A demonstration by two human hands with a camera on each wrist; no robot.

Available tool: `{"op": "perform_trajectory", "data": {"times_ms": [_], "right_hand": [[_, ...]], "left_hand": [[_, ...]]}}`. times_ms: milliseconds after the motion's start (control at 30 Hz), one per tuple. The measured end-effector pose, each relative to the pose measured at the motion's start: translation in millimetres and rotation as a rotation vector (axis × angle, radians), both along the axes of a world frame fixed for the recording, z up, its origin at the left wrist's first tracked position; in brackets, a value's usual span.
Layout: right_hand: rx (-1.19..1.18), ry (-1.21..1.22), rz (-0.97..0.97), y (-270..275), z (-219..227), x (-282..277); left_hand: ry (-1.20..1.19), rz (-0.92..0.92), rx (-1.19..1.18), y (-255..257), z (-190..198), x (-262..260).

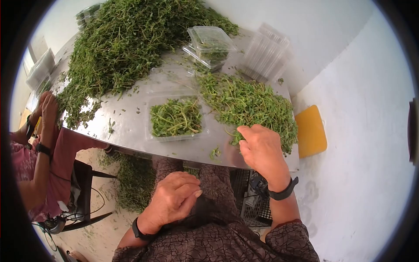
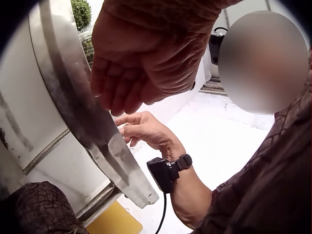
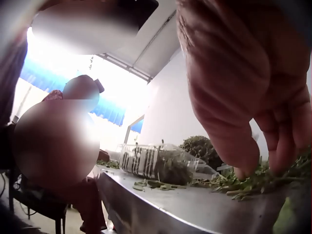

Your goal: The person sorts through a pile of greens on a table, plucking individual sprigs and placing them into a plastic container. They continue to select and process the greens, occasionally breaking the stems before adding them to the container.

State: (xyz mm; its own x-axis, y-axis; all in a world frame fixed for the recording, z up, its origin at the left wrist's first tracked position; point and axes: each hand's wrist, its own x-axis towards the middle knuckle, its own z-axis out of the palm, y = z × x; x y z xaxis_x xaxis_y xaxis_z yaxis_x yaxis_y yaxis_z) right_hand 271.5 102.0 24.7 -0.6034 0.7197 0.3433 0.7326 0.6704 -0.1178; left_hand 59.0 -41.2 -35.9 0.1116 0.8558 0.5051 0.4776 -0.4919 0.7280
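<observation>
- In the centre of the head view, on the metal table (image 1: 128,131): clear plastic clamshell (image 1: 203,129), filled with green sprigs (image 1: 176,117), opening upward, long axis running left to right, right end slightly higher in the frame.
- Inside it, stems pointing several ways, with no single direction.
- Just right of the clamshell: loose heap of greens (image 1: 248,102), its long axis slanting from upper centre down to the right.
- At the heap's lower edge, right of centre: right hand (image 1: 264,150), palm down, fingers bent, fingertips touching the greens; cannot tell whether any sprig is pinched, tips partly hidden among leaves.
- At lower centre, above the lap and apart from the table: left hand (image 1: 174,198), fingers loosely bent, released, nothing held.
- At upper centre: stacked filled clamshells (image 1: 211,48).
- To their right, blurred: nested clear containers (image 1: 265,54), long axis leaning from upper right toward lower left.
- Across the upper left: large green mound (image 1: 126,43).
- At the left edge: another person's hands (image 1: 48,107), beside the mound's lower end.
- Right of the table: yellow panel (image 1: 311,131), upright.
- Beneath the table, lower right of centre: black crate (image 1: 262,212).
</observation>
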Motion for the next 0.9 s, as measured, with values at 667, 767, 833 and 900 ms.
{"op": "perform_trajectory", "data": {"times_ms": [667, 767, 833, 900], "right_hand": [[0.034, 0.138, -0.093, 29, 8, 24], [0.065, 0.043, -0.085, 30, 4, 24], [0.107, -0.013, -0.093, 31, 1, 22], [0.095, -0.04, -0.105, 36, -3, 24]], "left_hand": [[-0.018, 0.039, 0.004, 0, -6, -6], [-0.017, 0.033, 0.012, 0, -8, -6], [-0.009, 0.012, 0.014, 2, -8, -5], [-0.012, 0.007, 0.012, 3, -9, -4]]}}
